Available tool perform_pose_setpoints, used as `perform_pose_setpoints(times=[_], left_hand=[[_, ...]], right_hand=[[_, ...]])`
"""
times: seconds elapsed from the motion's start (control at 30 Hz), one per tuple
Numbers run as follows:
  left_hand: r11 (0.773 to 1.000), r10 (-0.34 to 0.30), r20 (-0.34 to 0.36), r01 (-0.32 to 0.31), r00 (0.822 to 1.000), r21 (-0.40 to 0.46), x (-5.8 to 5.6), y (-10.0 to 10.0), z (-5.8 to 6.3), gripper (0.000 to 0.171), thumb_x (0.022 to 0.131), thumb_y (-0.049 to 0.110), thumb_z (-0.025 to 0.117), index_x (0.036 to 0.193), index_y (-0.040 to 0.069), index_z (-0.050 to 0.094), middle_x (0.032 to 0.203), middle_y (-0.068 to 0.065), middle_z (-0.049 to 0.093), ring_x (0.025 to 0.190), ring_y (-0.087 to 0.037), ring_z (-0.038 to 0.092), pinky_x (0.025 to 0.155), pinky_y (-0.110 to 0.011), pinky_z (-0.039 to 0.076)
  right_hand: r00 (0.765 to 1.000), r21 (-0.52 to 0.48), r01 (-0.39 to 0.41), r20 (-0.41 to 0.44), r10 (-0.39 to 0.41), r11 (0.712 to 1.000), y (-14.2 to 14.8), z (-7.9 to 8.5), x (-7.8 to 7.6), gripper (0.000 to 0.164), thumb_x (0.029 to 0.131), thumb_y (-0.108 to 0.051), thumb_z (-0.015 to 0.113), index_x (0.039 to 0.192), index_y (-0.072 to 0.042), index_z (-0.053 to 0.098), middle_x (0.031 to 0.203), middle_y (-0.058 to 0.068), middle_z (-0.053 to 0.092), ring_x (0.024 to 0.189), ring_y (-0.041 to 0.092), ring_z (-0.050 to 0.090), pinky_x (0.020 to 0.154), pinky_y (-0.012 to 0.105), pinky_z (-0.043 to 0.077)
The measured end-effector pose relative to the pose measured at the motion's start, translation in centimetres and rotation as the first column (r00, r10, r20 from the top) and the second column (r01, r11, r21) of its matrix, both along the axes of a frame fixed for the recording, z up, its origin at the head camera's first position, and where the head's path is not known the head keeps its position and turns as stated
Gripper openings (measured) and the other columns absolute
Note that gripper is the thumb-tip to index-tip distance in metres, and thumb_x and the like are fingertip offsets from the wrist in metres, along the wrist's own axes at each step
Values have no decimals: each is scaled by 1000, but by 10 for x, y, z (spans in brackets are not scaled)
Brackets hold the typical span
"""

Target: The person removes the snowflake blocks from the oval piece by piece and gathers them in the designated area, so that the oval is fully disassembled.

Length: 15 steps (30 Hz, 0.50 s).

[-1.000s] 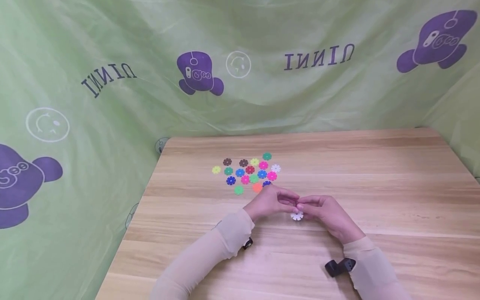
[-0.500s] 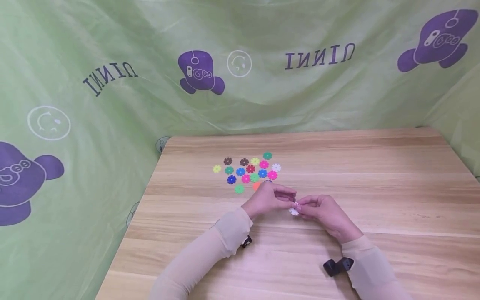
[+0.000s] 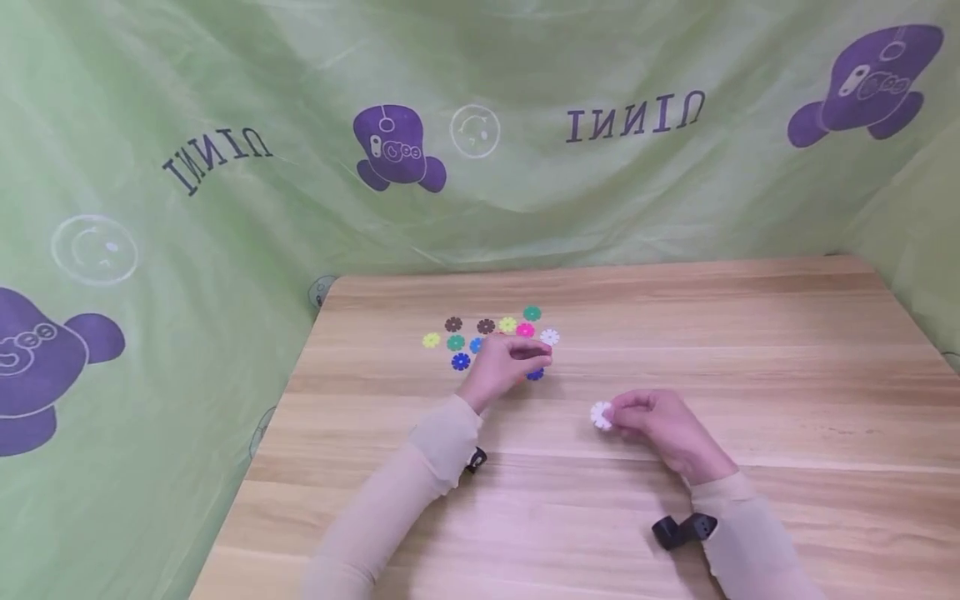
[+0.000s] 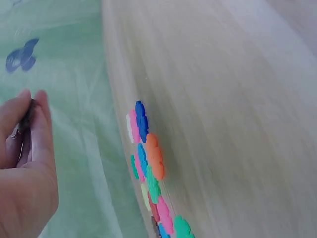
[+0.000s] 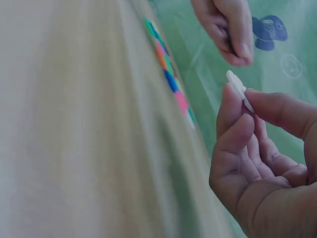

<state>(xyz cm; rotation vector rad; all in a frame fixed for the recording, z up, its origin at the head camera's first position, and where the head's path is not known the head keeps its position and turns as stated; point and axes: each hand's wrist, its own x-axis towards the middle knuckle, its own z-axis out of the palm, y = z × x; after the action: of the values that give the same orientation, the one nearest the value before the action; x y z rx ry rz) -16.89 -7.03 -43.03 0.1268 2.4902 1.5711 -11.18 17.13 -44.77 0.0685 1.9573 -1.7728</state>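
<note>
Between thumb and fingers of my right hand (image 3: 663,429) is a white notched plastic snowflake disc (image 3: 601,415), pinched near its edge and held over the table. The right wrist view shows that white disc (image 5: 238,88) almost edge-on between the fingertips. My left hand (image 3: 498,367) hovers over the spread of coloured snowflake discs, its fingers loosely bent toward the thumb. I see nothing held in it in the left wrist view. It hides several discs from the head camera. A dark blue disc (image 3: 535,374) and a white disc (image 3: 550,337) lie close to its fingertips.
Brown, yellow, green, blue and pink discs lie flat on the wood-grain table (image 3: 750,350), among them a green disc (image 3: 532,313) at the back. An orange disc (image 4: 154,156) shows in the left wrist view. A green printed curtain (image 3: 525,208) hangs behind.
Both hands were together at the white disc. My left hand has let go and moved left and away from me, over the loose discs. The right hand stays nearly in place, holding the white disc.
</note>
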Motion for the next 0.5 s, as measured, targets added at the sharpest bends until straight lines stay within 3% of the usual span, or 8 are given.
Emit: perform_pose_setpoints(times=[0.13, 0.27, 0.4, 0.5], left_hand=[[987, -123, 16, 124, 992, -105, -3, 0, -9, 28, 86, 19, 77, 112, 12, 75, 107, -2, 76, 95, -12, 71, 81, -23, 58], [980, -116, 21, 118, 993, -161, -3, 1, -17, 28, 85, 18, 77, 113, 15, 74, 109, 1, 75, 97, -11, 70, 85, -24, 57], [976, -129, -7, 125, 992, -177, -7, -1, -17, 30, 86, 18, 76, 116, 14, 73, 110, 1, 75, 100, -12, 70, 86, -24, 57], [980, -116, 9, 115, 993, -159, -9, -4, -17, 33, 86, 19, 76, 118, 13, 71, 113, 0, 74, 100, -11, 70, 85, -22, 57]], right_hand=[[999, 20, 33, -33, -32, 999, 6, 0, -2, 26, 88, -7, 70, 106, 11, 64, 90, 1, 72, 83, 10, 69, 76, 24, 59], [999, 45, -20, -37, 21, 999, 3, -4, -2, 29, 88, -12, 72, 107, 9, 65, 93, 3, 73, 86, 12, 69, 77, 26, 59], [999, 66, -5, -53, 8, 998, 1, -5, -3, 29, 88, -11, 72, 108, 10, 65, 93, 5, 74, 84, 13, 69, 75, 26, 59], [998, 60, -11, -54, 15, 998, 1, -5, -5, 30, 89, -11, 71, 109, 10, 64, 94, 5, 74, 85, 12, 70, 75, 26, 59]])
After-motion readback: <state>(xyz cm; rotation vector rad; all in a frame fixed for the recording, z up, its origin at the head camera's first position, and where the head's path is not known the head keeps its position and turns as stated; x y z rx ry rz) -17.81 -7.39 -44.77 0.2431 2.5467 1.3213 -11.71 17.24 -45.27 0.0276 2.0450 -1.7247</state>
